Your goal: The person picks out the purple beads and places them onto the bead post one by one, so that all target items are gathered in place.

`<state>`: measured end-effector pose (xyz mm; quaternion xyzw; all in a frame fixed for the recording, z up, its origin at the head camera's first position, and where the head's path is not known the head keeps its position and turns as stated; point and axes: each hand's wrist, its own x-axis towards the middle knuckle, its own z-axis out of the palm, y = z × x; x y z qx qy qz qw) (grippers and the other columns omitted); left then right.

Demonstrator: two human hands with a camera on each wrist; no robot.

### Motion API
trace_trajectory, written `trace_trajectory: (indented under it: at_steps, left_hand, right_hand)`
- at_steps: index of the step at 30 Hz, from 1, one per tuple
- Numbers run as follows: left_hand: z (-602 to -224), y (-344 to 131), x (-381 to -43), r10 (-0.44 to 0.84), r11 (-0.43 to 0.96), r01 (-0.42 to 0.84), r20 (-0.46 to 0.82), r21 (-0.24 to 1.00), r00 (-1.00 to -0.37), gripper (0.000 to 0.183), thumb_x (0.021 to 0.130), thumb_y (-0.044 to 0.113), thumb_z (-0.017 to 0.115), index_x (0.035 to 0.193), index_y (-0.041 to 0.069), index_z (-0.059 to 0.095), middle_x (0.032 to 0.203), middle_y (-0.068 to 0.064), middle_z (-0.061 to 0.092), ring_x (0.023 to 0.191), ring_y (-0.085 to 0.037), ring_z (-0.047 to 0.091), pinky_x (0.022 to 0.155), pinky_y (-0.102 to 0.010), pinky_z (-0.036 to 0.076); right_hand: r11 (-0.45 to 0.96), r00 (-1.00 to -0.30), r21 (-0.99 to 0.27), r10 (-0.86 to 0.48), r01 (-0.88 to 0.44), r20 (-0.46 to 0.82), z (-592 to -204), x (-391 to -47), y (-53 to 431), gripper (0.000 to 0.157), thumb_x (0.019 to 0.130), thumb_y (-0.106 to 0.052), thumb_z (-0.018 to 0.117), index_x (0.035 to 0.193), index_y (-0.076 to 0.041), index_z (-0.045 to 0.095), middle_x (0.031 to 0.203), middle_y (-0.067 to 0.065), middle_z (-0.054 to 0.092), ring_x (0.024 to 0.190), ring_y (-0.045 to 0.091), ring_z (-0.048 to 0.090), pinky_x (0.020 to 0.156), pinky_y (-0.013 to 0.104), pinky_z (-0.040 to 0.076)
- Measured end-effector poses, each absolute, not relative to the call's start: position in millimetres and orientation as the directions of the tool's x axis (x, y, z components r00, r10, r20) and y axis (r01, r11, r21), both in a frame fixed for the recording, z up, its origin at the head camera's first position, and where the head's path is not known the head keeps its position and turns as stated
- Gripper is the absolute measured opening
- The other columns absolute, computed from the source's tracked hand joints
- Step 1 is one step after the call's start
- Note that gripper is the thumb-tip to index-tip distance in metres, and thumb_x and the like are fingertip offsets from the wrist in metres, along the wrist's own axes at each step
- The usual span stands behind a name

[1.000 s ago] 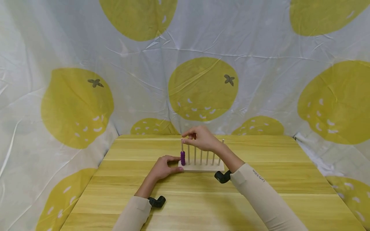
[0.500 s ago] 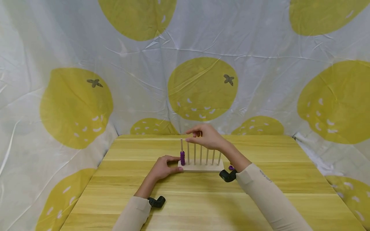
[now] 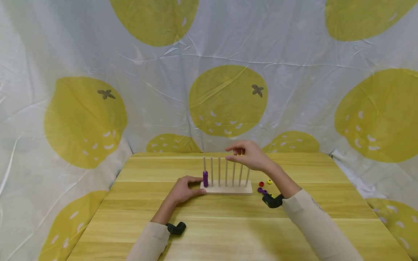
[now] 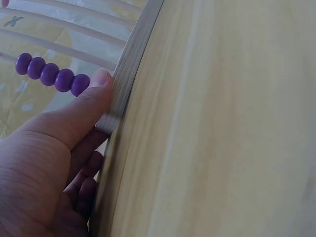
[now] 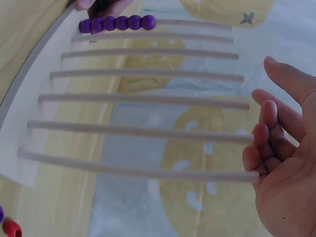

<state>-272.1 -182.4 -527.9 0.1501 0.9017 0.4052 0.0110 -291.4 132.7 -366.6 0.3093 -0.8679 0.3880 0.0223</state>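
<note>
A wooden peg board with a row of several thin upright pegs stands on the table. Purple beads are stacked on its leftmost peg; the other pegs carry none. My left hand grips the left end of the base, thumb on the front edge and fingers behind, as the left wrist view also shows beside the purple beads. Over the right-hand pegs hovers my right hand, holding nothing. In the right wrist view its thumb and index finger are apart, the other fingers loosely bent near the peg tips.
Loose beads lie on the table right of the board: a red bead, a yellow bead and purple beads, partly behind the right wrist's black camera. A lemon-print cloth hangs behind the wooden table.
My right hand has moved away from the leftmost peg's tip, going right across the pegs. Loose beads have come into sight beside its forearm. The left hand stays on the base.
</note>
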Motion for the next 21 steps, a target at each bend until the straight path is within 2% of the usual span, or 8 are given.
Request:
trace_trajectory:
  at_steps: [8,13,21]
  left_hand:
    - [-528,-183,-272,0.285,0.625,0.254,0.088,0.738,-0.955,0.055,0.080,0.050,0.087,0.129,0.026,0.074,0.134,-0.003,0.070,0.134,-0.033,0.058,0.114,-0.055,0.044]
    - [-528,-184,-273,0.281,0.636,0.244,0.075,0.732,-0.957,0.057,0.079,0.050,0.088,0.129,0.027,0.074,0.135,-0.003,0.069,0.135,-0.032,0.057,0.115,-0.053,0.044]
    - [-529,-183,-275,0.276,0.637,0.233,0.065,0.734,-0.959,0.057,0.078,0.051,0.088,0.129,0.029,0.074,0.135,-0.001,0.069,0.135,-0.030,0.057,0.117,-0.052,0.042]
  right_hand:
    - [0.526,-0.843,-0.685,-0.471,-0.504,0.259,-375,-284,163,0.033,0.097,-0.039,0.073,0.122,-0.018,0.076,0.088,0.000,0.060,0.077,0.021,0.048,0.069,0.033,0.042]
    - [0.517,-0.865,-0.711,-0.421,-0.476,0.273,-382,-281,182,0.030,0.099,-0.037,0.071,0.122,-0.019,0.075,0.091,0.001,0.062,0.079,0.024,0.050,0.069,0.033,0.043]
    - [0.546,-0.887,-0.706,-0.365,-0.451,0.284,-393,-277,211,0.029,0.099,-0.036,0.070,0.120,-0.017,0.076,0.086,0.003,0.060,0.077,0.022,0.050,0.067,0.031,0.042]
